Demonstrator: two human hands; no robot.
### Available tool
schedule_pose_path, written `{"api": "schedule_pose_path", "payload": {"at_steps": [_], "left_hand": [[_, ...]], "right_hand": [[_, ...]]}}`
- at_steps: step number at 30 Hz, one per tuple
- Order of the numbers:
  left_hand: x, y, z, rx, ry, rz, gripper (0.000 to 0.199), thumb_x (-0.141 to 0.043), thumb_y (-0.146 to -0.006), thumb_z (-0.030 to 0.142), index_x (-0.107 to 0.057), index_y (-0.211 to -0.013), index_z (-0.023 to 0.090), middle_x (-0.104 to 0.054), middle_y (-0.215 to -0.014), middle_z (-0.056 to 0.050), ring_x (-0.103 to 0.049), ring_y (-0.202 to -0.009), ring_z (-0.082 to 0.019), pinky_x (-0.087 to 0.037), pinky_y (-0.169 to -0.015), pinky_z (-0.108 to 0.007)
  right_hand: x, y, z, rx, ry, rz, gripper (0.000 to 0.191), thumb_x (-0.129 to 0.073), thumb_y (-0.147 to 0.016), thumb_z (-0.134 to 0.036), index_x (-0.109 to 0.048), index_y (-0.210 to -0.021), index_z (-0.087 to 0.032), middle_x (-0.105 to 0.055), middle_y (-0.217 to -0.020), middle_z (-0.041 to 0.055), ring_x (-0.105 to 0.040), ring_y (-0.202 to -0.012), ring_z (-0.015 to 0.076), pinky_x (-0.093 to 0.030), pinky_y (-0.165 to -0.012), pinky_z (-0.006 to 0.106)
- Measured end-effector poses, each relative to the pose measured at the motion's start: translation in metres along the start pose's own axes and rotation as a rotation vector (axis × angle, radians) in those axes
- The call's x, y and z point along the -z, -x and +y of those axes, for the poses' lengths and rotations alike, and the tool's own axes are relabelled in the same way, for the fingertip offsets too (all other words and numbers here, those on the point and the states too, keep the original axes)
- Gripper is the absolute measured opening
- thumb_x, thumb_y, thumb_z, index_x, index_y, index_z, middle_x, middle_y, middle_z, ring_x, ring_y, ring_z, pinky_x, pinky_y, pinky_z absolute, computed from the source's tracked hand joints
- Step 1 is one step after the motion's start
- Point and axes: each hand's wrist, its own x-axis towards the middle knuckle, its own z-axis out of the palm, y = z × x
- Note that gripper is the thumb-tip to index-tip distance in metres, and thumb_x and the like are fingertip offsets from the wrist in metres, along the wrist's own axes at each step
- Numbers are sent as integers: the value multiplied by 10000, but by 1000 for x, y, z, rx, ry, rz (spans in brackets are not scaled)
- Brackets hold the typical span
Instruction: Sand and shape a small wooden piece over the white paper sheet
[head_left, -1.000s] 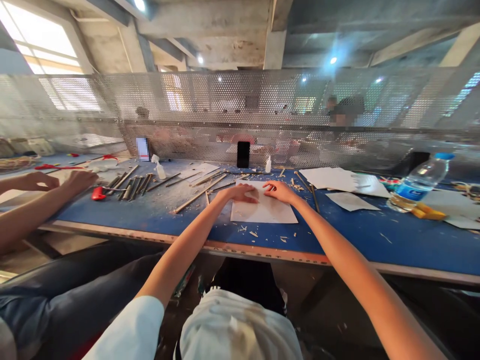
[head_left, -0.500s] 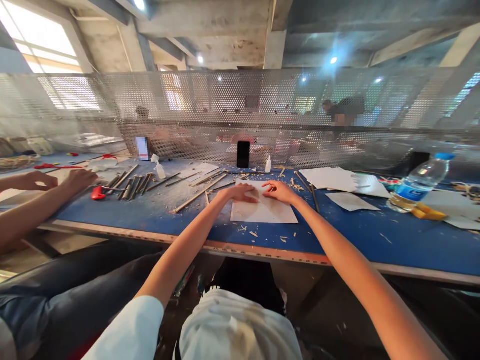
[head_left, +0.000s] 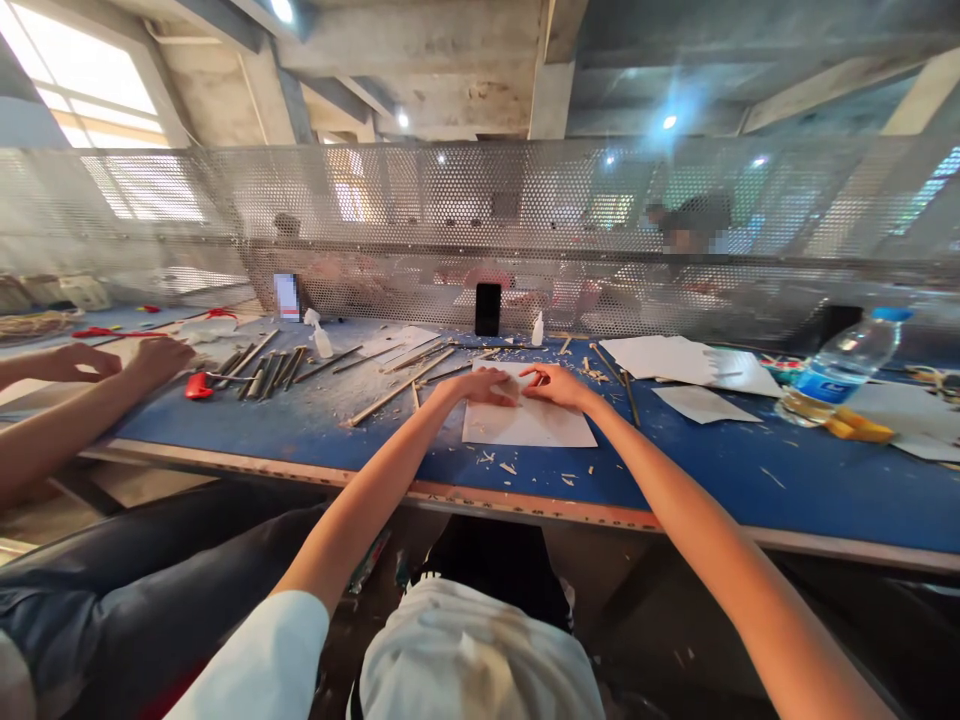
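Plastic water bottle (head_left: pixel 844 370), upright black phone (head_left: pixel 487 309), perforated metal screen (head_left: pixel 480 200), loose wooden sticks (head_left: pixel 262 372)

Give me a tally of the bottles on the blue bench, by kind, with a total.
Small white squeeze bottles: 2
Clear plastic water bottle: 1
Total: 3

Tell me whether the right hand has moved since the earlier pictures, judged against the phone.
Yes: the fingers of the right hand have slid slightly left across the white paper sheet, toward the left hand, judged against the upright black phone.
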Motion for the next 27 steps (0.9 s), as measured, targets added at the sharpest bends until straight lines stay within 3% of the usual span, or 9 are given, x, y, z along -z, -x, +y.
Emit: {"api": "schedule_pose_path", "payload": {"at_steps": [3, 7, 12, 17, 22, 27], "left_hand": [[0, -1, -1, -25, 9, 6, 829, -630, -981, 702, -422, -1680, 308, -489, -1695, -87, -439, -1528, -369, -389, -1227, -450], [-1, -1, -1, -4, 9, 5, 854, -652, -967, 701, -434, -1674, 273, -461, -1710, -107, -422, -1539, -381, -372, -1242, -448], [-3, -3, -3, -19, -7, 20, 835, -651, -966, 694, -437, -1673, 304, -505, -1681, -87, -449, -1513, -382, -387, -1228, -455], [-4, -4, -5, -8, 6, 6, 877, -637, -958, 734, -432, -1675, 273, -476, -1697, -106, -438, -1518, -370, -396, -1221, -431], [-3, -3, -4, -11, -2, 13, 875, -628, -955, 733, -421, -1682, 292, -484, -1694, -109, -450, -1507, -390, -394, -1219, -474], [-2, -2, 0, -5, -14, 12, 860, -646, -959, 717, -432, -1671, 285, -499, -1682, -111, -449, -1507, -390, -403, -1215, -463]], "right_hand": [[3, 0, 0, -7, 32, 32, 492, -891, -782, -389, -777, -1205, -165, -769, -833, 41, -626, -678, 159, -473, -621, 261], [3, 0, 0, -6, 51, -34, 502, -884, -791, -386, -768, -1231, -174, -752, -791, 23, -607, -630, 152, -468, -604, 262], [-2, 1, -5, 13, 70, 61, 443, -856, -811, -337, -774, -1214, -172, -788, -858, 42, -655, -711, 171, -497, -663, 270], [0, 0, -6, -6, 100, -50, 393, -857, -810, -316, -790, -1173, -178, -795, -870, 44, -624, -652, 152, -475, -621, 259], [-3, 0, -7, 47, 185, 132, 252, -838, -833, -272, -801, -1071, -198, -809, -899, 46, -684, -773, 177, -502, -715, 263], [2, 0, -7, 31, 149, -14, 302, -867, -809, -351, -801, -1058, -194, -788, -836, 31, -659, -696, 170, -493, -648, 260]]}}
